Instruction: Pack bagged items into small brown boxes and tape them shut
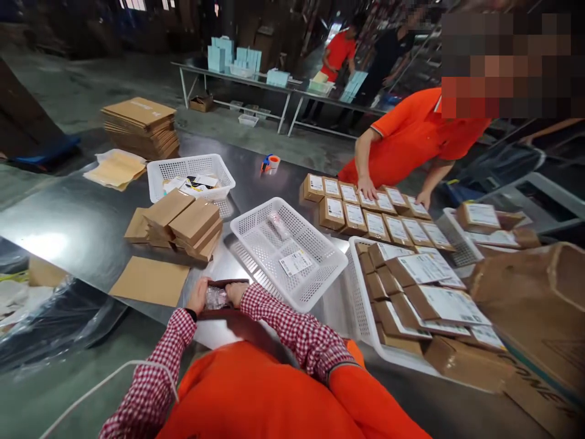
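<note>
At the table's near edge, a small open cardboard box (223, 313) stands between my two hands, with a clear bubble-wrapped item (217, 297) inside it. My left hand (198, 297) is closed on the box's left side. On its right side, my right hand (236, 293) grips the wall near the top. A flat brown cardboard piece (150, 281) lies just left of my hands, below a pile of folded cardboard boxes (194, 222). To the right, a white plastic basket (315, 300) holds a labelled slip (295, 263) and a bubble-wrapped item (277, 225).
A second white basket (183, 164) contains slips and small packets. Beyond it sit a cardboard stack (139, 125) and an orange tape dispenser (270, 163). At right, a co-worker (411, 131) touches rows of labelled boxes (375, 224). A full basket (361, 299) of labelled boxes stands closer.
</note>
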Tool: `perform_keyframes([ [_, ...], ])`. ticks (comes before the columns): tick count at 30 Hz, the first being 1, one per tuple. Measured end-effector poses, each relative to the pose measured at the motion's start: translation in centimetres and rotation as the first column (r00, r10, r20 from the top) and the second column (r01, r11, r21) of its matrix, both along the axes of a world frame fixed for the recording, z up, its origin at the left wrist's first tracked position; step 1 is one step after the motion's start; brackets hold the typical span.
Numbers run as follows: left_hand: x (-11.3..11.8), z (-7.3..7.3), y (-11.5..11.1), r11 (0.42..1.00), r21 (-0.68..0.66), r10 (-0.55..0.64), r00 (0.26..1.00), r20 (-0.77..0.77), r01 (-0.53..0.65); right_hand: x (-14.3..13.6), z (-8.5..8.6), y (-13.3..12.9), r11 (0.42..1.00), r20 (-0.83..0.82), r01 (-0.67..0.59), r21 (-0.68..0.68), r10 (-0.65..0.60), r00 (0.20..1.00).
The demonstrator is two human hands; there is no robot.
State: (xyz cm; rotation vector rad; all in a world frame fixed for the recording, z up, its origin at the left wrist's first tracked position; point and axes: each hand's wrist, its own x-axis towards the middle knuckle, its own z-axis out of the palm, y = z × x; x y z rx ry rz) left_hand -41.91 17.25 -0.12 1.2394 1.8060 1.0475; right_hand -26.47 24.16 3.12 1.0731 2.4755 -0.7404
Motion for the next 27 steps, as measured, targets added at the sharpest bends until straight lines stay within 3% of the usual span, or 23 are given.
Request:
perform_keyframes([
  [5,0.6,-0.5,0.4,0.999,-0.022,0.027,0.999,-0.027,-0.028,-1.2,-1.8,-1.0,0.986,-0.123,0.160,-0.049,-0.165,0.978],
  [8,0.5,-0.5,0.5,0.999,-0.029,0.016,0.999,-0.036,-0.017,-1.0,-0.9,-1.4,0.976,-0.208,0.211,-0.058,-0.219,0.953],
  [11,0.4,-0.2,0.0,0.999,-0.027,-0.025,0.999,-0.038,0.024,2.2,1.3,-1.5,0.978,-0.331,0.196,-0.067,-0.207,0.921],
  [14,1.1,0.3,-1.6,0.995,-0.037,-0.090,0.996,-0.029,0.088,8.4,2.5,-2.3,0.961,-0.511,0.235,-0.145,-0.276,0.814],
  [16,2.2,0.7,-3.0,0.991,-0.042,-0.130,0.991,-0.022,0.129,12.3,1.7,-3.7,0.906,-0.526,0.249,-0.341,-0.404,0.749],
  [17,2.8,0.8,-3.6,0.988,-0.044,-0.147,0.989,-0.018,0.146,13.8,0.8,-4.5,0.843,-0.498,0.236,-0.484,-0.487,0.717],
  [19,4.0,1.0,-4.7,0.983,-0.049,-0.179,0.984,-0.007,0.179,15.4,-1.2,-6.2,0.648,-0.420,0.169,-0.742,-0.647,0.637],
  [21,4.8,1.1,-5.6,0.988,-0.038,-0.152,0.988,-0.022,0.151,15.5,-3.1,-7.3,0.489,-0.364,0.100,-0.866,-0.756,0.545],
  [22,5.0,1.1,-6.0,0.995,-0.028,-0.096,0.994,-0.054,0.095,15.3,-3.7,-7.6,0.456,-0.355,0.077,-0.887,-0.779,0.517],
  [24,5.0,1.0,-6.9,0.998,-0.017,0.065,0.989,-0.132,-0.068,14.8,-4.4,-7.9,0.455,-0.366,0.067,-0.888,-0.788,0.494],
  [27,4.7,0.8,-8.1,0.973,-0.098,0.192,0.968,-0.162,-0.210,14.2,-4.6,-8.1,0.538,-0.416,0.114,-0.835,-0.753,0.509],
])
